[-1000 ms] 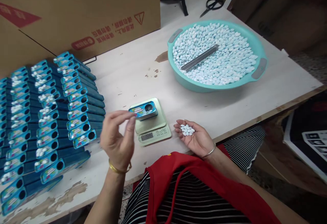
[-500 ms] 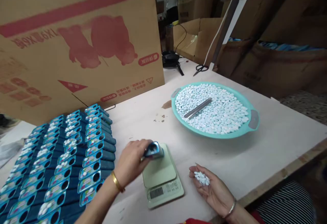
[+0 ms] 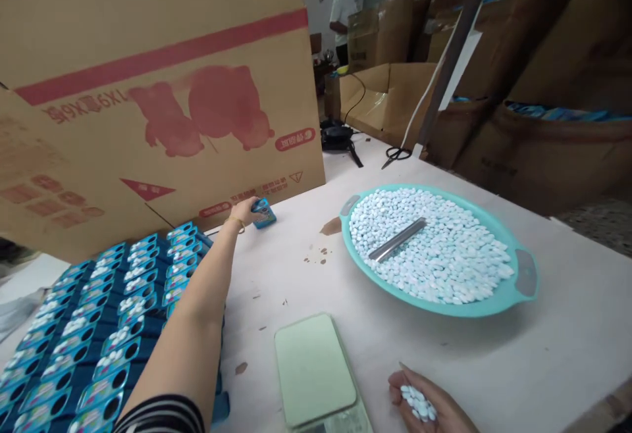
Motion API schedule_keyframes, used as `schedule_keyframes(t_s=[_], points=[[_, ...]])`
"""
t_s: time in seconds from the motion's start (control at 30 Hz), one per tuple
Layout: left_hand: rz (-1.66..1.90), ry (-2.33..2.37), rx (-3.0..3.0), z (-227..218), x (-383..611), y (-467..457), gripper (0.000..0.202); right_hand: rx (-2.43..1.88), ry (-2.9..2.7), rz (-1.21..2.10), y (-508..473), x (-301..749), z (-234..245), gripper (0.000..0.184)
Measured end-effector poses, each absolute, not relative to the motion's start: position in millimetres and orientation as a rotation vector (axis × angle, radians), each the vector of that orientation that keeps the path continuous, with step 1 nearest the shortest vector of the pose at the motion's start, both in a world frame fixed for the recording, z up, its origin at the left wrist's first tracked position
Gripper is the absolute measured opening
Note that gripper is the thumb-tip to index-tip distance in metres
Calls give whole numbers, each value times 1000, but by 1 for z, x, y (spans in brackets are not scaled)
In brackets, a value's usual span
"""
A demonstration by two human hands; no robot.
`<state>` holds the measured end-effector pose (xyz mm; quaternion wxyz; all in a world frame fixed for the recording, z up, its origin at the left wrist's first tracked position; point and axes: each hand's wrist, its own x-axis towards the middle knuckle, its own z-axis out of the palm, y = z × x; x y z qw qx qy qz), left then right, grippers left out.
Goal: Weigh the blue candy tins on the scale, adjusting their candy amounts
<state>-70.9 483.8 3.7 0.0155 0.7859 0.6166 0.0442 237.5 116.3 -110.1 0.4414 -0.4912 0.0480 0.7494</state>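
Observation:
At the foot of the big carton, my left hand (image 3: pixel 243 211) is closed around a small blue tin (image 3: pixel 264 213) at the table's far side. My right hand (image 3: pixel 434 399) lies palm up near the front edge, fingers curled around a small heap of pale blue-white tablets (image 3: pixel 418 403). Between my arms sits a pale green kitchen scale (image 3: pixel 316 367) with its plate bare; its display is cut off below. Beyond my right hand stands a turquoise basin (image 3: pixel 434 311) full of the same tablets (image 3: pixel 459 249), a metal scoop-like channel (image 3: pixel 397 239) lying on them.
Rows of blue tins (image 3: pixel 113 328), several with tablets on top, fill the left side. A large cardboard box (image 3: pixel 162 110) walls off the back left. Scissors (image 3: pixel 396 155) and a black device (image 3: pixel 338 135) lie behind the basin. A person (image 3: pixel 343 18) stands far back.
My left hand has carried the tin from the scale away to the back left, by the carton. My right hand still holds its tablets. The camera view has tilted up somewhat.

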Motion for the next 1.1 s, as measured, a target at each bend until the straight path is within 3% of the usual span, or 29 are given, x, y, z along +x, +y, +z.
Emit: schedule_keyframes(t_s=[0.2,0.3,0.4,0.57,0.7,0.97,1.1], points=[[168,1853,2424,19,-72,431,71,-1327,79,1819,110,248,-99,36],[209,1507,2511,54,-83,334,54,-1351,57,1865,108,254,-99,35],[46,1458,2516,75,-93,217,34,-1348,40,1897,107,257,-101,30],[-150,1788,2689,34,-118,99,17,-1251,-22,1902,109,256,-100,21],[-146,1992,2789,3,-120,80,6,-1176,-107,1885,109,257,-101,20],[-24,1653,2855,48,-35,116,22,-1130,-124,1878,108,259,-103,20],[-159,1418,2916,41,17,151,22,-1120,-142,1879,108,259,-104,22]])
